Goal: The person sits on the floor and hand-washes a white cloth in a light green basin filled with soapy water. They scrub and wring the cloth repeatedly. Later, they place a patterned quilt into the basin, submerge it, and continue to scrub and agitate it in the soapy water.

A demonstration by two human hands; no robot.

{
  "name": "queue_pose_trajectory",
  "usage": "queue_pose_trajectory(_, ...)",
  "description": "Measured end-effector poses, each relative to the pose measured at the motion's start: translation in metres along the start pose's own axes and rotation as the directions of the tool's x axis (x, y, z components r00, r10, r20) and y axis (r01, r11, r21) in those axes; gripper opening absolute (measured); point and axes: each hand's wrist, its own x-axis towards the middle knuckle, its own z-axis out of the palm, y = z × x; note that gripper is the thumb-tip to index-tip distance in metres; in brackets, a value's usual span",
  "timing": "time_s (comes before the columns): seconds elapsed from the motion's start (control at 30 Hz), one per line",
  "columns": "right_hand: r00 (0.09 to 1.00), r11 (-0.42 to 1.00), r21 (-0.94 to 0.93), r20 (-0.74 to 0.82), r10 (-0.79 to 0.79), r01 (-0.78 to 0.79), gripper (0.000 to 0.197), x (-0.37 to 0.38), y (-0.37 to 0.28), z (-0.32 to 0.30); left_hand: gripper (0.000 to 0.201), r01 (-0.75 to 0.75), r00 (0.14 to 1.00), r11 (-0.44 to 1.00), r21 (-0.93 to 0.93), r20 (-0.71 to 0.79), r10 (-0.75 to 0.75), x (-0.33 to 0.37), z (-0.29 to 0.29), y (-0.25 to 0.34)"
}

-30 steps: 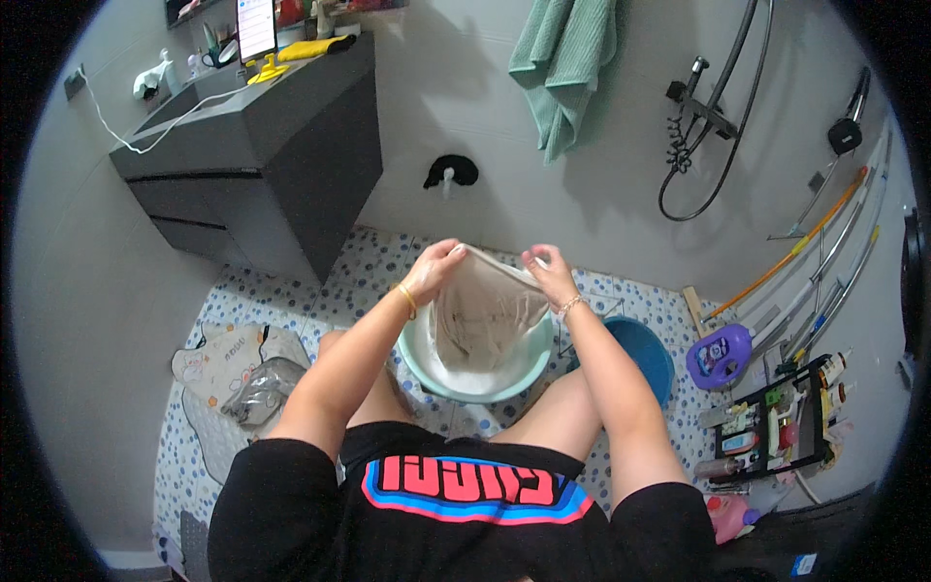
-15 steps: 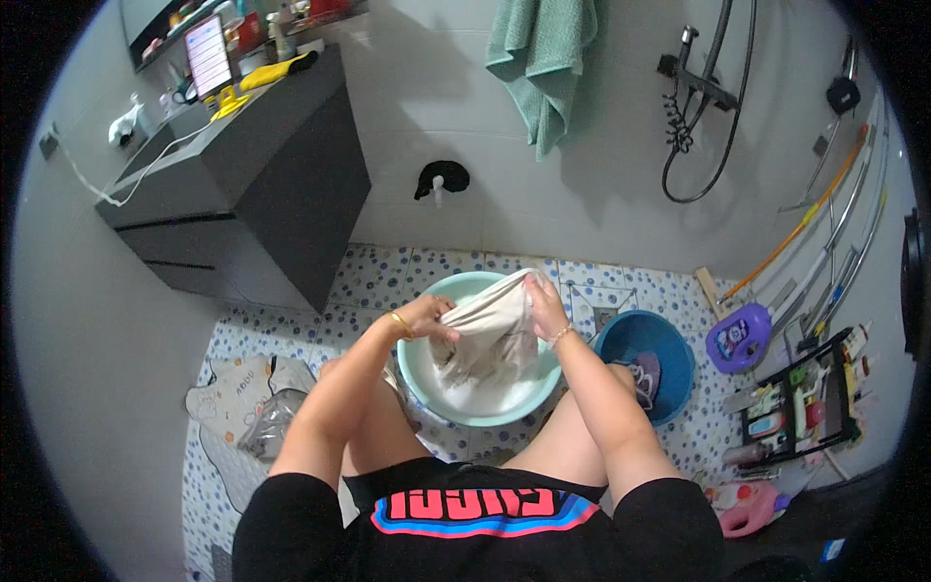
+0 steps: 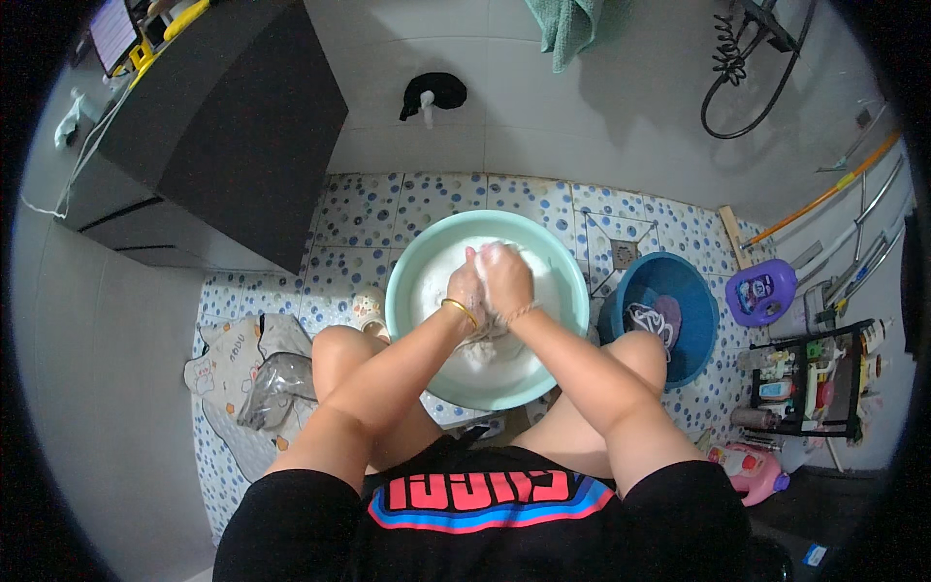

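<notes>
Left hand (image 3: 466, 288): fingers curling inward, grip hidden | pale cloth (image 3: 477, 347): lying bunched in mint basin (image 3: 399, 291), bodyward of both hands' fingers, showing no clear long axis, neither hand being clearly nearer | right hand (image 3: 509, 281): fingers curling, blurring; hold cannot be told

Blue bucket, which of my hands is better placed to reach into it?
Probably your right hand: the blue bucket stands to the right of the mint basin, and your left hand sits farther from it. Both are together at the basin.
</notes>
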Motion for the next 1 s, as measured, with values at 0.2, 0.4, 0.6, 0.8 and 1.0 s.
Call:
queue_pose_trajectory(0.2,0.982,0.982,0.052,-0.062,-0.178,0.181,0.023,0.007,0.009,0.000,0.038,0.044,0.991,0.991,-0.124,0.133,-0.027,0.021,0.007,0.004)
queue_pose_trajectory(0.4,0.875,0.875,0.041,-0.078,-0.478,0.482,0.014,-0.025,-0.021,0.000,0.034,0.438,0.470,0.861,-0.260,0.882,0.027,0.076,-0.049,-0.007)
queue_pose_trajectory(0.6,0.991,0.982,0.130,0.016,0.133,-0.134,0.040,0.026,0.031,-0.014,0.029,0.038,0.970,0.997,0.070,0.236,-0.054,-0.026,0.027,0.036)
queue_pose_trajectory(0.8,0.848,0.950,0.307,0.515,-0.124,-0.047,0.032,0.023,0.026,-0.064,0.033,-0.279,0.949,0.903,0.328,0.240,0.206,-0.026,0.014,0.066)
queue_pose_trajectory(1.0,0.947,0.163,0.974,0.101,0.306,-0.157,0.034,0.024,0.049,-0.052,0.036,-0.488,0.868,-0.114,0.866,0.494,0.037,-0.019,-0.018,0.073)
